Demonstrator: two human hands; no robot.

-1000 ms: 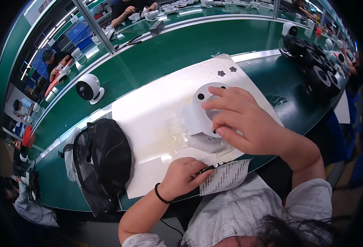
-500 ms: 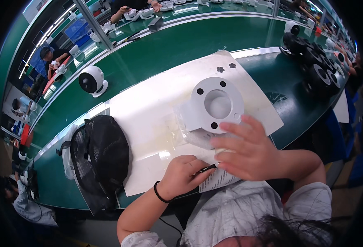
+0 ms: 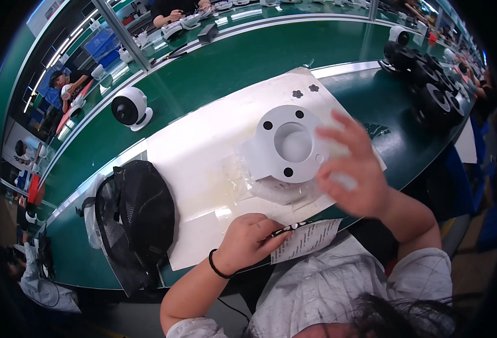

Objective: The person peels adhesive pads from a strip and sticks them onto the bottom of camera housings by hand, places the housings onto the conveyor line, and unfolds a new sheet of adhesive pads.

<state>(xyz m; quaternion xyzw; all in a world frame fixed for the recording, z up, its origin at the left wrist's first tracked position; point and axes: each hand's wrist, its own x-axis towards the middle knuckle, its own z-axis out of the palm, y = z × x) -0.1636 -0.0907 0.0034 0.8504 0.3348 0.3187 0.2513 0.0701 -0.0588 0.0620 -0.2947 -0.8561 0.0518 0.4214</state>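
My left hand (image 3: 251, 239) is closed on a sheet of adhesive pads (image 3: 306, 241), a printed paper backing with black pads along its bent upper edge. My right hand (image 3: 356, 169) hovers at the right side of a white round base (image 3: 263, 156), smeared by motion. Its upper fingers are raised apart from the lower ones; whether its fingertips hold something small is unclear. The base has a round central hollow and a flat arm toward the left. Three black round pads sit on its ring, and a bare round recess shows near my right hand. Clear plastic wrap (image 3: 282, 191) lies under it.
A white mat (image 3: 192, 191) covers the green table (image 3: 226, 73). Left of it lies a black mesh bag (image 3: 141, 208). A white camera (image 3: 130, 108) stands beyond, and several black round parts (image 3: 431, 96) pile up at right. Two flower-shaped black scraps (image 3: 297, 94) are on the mat.
My right hand has left the sheet and moved up and right to the base's edge. My left hand stays with the sheet, whose printed backing now shows more fully.
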